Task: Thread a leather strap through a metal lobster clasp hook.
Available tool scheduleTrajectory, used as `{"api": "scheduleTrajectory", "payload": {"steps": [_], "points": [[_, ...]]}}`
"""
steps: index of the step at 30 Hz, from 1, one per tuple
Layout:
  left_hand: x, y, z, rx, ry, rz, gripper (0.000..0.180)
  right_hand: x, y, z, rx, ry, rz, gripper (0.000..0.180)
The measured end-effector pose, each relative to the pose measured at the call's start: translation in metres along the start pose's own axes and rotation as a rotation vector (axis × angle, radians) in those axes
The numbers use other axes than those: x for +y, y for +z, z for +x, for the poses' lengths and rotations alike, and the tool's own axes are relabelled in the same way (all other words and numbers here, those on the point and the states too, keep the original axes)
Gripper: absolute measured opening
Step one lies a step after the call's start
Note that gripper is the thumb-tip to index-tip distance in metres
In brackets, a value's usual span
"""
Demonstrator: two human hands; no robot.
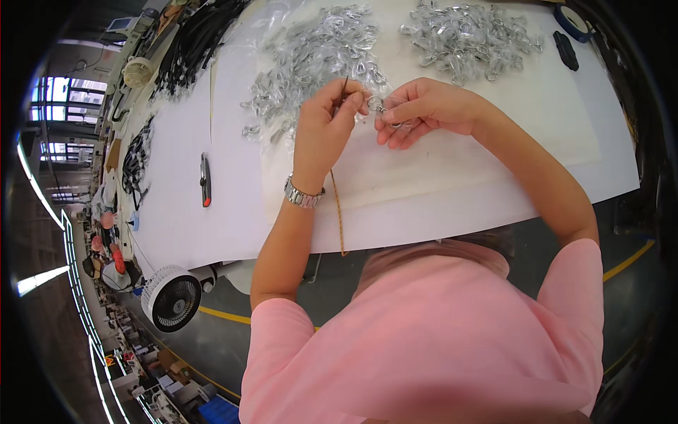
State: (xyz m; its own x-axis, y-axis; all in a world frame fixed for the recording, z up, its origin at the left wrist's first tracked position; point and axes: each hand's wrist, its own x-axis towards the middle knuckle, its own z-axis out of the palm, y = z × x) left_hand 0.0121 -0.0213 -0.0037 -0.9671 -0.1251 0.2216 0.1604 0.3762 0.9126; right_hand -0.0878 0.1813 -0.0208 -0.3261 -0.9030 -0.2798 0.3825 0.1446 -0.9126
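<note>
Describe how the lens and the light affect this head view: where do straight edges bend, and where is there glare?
Head view: the table edge bows toward the rim, corners go black; the windows at left blow out white; both clip piles glint; the left hand and right hand are evenly lit and sharp.

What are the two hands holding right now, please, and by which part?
The left hand pinches the upper end of a thin brown cord; the right hand grips a small silver metal clip by one end.
</note>
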Motion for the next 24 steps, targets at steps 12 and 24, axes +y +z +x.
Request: {"api": "scheduleTrajectory", "payload": {"steps": [12,24], "points": [[-0.011,-0.001,-0.003,-0.032,0.182,0.433,0.025,-0.004,0.009,0.003,0.038,0.056,-0.093,0.026],[-0.002,0.009,0.001,0.065,0.027,-0.250,0.023,-0.008,-0.021,0.010,0.295,-0.337,0.262,0.032]]}}
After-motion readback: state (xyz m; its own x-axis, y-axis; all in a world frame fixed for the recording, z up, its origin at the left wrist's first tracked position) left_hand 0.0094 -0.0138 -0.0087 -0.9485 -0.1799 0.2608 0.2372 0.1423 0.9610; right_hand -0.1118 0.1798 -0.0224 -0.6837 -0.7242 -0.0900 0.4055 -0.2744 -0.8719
